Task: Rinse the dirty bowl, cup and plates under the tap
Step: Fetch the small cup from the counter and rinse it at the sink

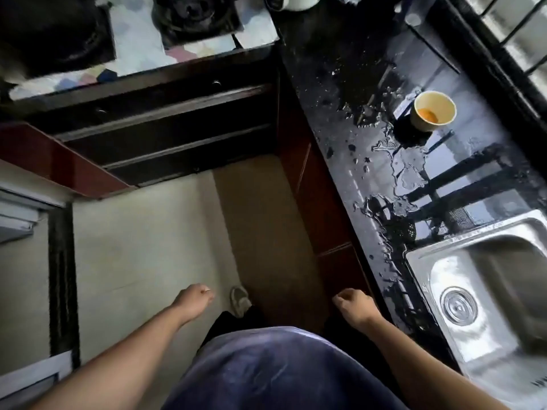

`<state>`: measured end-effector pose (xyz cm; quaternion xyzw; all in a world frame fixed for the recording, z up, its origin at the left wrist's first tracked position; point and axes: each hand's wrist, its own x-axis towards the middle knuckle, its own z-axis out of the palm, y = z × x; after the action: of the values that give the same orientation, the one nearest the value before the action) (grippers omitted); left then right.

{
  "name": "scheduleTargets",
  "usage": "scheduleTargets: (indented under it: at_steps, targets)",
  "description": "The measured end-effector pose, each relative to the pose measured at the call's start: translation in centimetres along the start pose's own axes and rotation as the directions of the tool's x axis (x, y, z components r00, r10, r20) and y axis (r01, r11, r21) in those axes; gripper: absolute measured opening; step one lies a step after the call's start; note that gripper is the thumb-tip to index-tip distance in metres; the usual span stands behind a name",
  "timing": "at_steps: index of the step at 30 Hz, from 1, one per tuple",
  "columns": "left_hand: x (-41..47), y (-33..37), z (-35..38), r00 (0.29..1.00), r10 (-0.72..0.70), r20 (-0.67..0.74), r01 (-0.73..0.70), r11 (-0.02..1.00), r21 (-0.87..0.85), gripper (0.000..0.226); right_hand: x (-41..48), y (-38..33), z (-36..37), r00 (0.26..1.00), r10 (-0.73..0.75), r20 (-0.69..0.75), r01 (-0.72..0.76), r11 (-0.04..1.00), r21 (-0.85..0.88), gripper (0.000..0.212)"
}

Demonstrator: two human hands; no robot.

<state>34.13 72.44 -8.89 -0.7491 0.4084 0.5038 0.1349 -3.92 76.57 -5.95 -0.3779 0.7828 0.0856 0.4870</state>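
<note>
A cream cup (pixel 433 110) with orange residue inside stands upright on the wet black counter (pixel 340 93) at the right. A steel sink (pixel 485 279) with a round drain lies lower right, its basin bare. No tap, bowl or plate is in view. My left hand (pixel 194 300) hangs over the floor with fingers curled and nothing in it. My right hand (pixel 353 304) hangs beside the counter's front edge, also curled and holding nothing. Both hands are well below and away from the cup.
Water puddles (pixel 408 170) spread over the counter between cup and sink. A gas stove (pixel 192 19) sits at the top, with dark drawers (pixel 165 125) below. A white container (pixel 299 1) stands at the top edge. Pale floor (pixel 148 247) and my shoe (pixel 239 300) lie below.
</note>
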Motion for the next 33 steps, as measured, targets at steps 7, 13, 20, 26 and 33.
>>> scheduleTargets:
  at_steps: [7, 13, 20, 26, 33]
  targets:
    - [5.7, 11.5, -6.7, 0.965, 0.242, 0.105, -0.223, 0.961, -0.166, 0.02, 2.8, -6.9, -0.7, 0.978, 0.209, -0.017, -0.209, 0.978, -0.008, 0.028]
    - [11.7, 16.8, -12.8, 0.946, 0.271, 0.179, -0.255, 0.961, -0.104, 0.024, 10.5, -18.7, -3.3, 0.99, 0.142, 0.026, -0.142, 0.99, 0.003, 0.037]
    - [19.6, 19.3, -27.1, 0.997, 0.071, -0.009, -0.071, 0.996, 0.057, 0.023, 20.6, -37.8, -9.2, 0.977, -0.155, 0.149, 0.166, 0.984, -0.063, 0.039]
    - [23.0, 33.1, -33.7, 0.958, 0.286, -0.029, -0.272, 0.934, 0.23, 0.022, 22.5, -46.0, -18.0, 0.975, -0.217, 0.055, 0.201, 0.957, 0.209, 0.031]
    - [23.2, 57.2, -27.2, 0.415, 0.843, 0.344, -0.893, 0.305, 0.33, 0.023, 23.5, -41.0, -26.4, 0.985, 0.045, -0.164, 0.069, 0.775, 0.628, 0.019]
